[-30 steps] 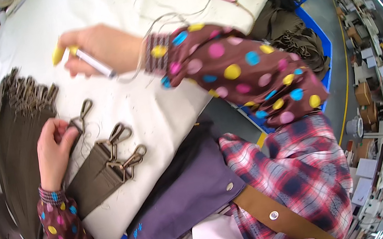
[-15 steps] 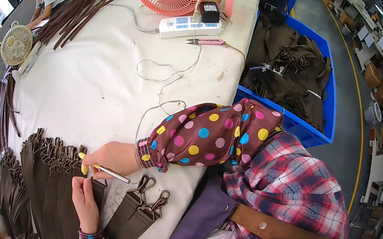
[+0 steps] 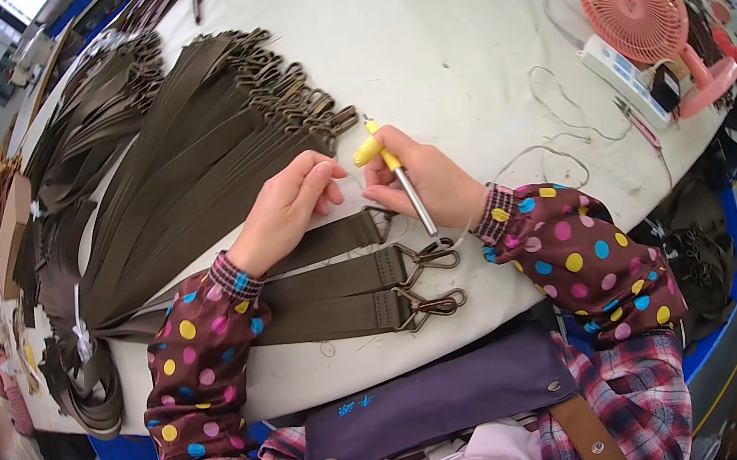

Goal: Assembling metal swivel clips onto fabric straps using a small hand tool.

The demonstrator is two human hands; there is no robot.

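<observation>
My right hand (image 3: 423, 177) grips a pen-shaped tool (image 3: 408, 186) with a silver shaft and yellow grip, its fine tip pointing up and away. A yellow cover sits on one of its fingertips. A thin pale cord runs from near the tool's rear end. Just to the left, my left hand (image 3: 291, 202) has its fingers curled in; whatever they hold, if anything, is hidden. Below both hands lie brown straps: one (image 3: 328, 240) with a metal ring end, partly under my left hand, and two more (image 3: 338, 279) ending in metal snap hooks (image 3: 429, 261).
A large pile of brown straps (image 3: 180, 154) with metal hooks covers the left of the white table (image 3: 449, 70). On the right stand a pink fan (image 3: 632, 1) and a white power strip (image 3: 621, 76), with pink-handled thread snips (image 3: 638, 124) beside them. A blue bin (image 3: 734, 257) holds straps.
The view has turned, so the strap pile and fan sit elsewhere in it. My hands have moved apart from each other. The tool stays in my right hand.
</observation>
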